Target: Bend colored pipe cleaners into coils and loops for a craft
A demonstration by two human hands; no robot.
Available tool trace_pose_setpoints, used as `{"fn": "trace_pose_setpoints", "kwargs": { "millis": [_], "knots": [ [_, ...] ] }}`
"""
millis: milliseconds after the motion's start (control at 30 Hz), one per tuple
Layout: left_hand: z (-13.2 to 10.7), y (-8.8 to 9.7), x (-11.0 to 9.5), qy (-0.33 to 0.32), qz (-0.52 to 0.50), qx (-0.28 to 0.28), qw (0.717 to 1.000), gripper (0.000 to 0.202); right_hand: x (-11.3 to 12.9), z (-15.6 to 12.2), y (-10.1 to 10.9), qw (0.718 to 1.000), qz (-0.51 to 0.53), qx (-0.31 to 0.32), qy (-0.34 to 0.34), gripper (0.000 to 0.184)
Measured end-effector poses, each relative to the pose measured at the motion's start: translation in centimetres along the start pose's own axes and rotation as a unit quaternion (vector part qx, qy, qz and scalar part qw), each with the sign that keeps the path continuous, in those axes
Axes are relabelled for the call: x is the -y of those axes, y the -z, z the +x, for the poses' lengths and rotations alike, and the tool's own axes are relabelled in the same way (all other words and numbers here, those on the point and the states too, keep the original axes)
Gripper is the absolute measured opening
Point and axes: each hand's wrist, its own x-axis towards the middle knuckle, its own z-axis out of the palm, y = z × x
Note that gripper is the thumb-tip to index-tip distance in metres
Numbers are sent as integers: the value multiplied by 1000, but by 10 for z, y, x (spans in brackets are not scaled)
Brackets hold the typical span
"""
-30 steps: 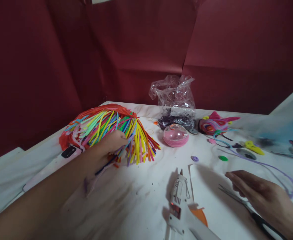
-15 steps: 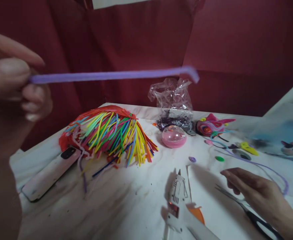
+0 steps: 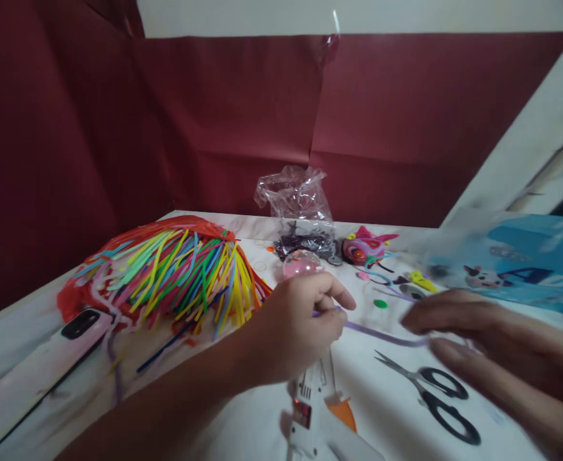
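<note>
My left hand is closed in a pinch around a purple pipe cleaner, low over the middle of the table. The pipe cleaner stretches rightward from its fingertips. My right hand, blurred, has thumb and fingers apart around the far end of the pipe cleaner; whether it touches is unclear. Below the left hand lies a white hot glue gun with a small red light, its nozzle hidden. Black-handled scissors lie between the glue gun and my right hand. Behind the left hand sits a clear-topped pink ball, partly covered.
A red bag of colourful pipe cleaners lies on the left, beside a phone. At the back stand a clear plastic bag and a pink eared figure. A green disc and a blue package lie rightward.
My left hand has come down and right from the upper left with the pipe cleaner. My right hand has left the scissors' handles and spread its fingers near the pipe cleaner's end. The view has shifted.
</note>
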Motion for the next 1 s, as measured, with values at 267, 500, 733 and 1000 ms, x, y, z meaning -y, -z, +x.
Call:
{"fn": "trace_pose_setpoints", "kwargs": {
  "millis": [267,500,733,1000],
  "knots": [
    [8,-9,11,55,-112,24,992,9,18,21,-18,987,65,141,49,17],
    [10,7,9,81,-8,30,996,18,8,24,-13,990,36,133,33,17],
    [12,4,19,126,-103,101,982,10,9,22,-13,991,21,118,54,11],
    [13,-7,26,228,-316,145,909,18,13,19,-21,978,32,98,179,11]
  ]
}}
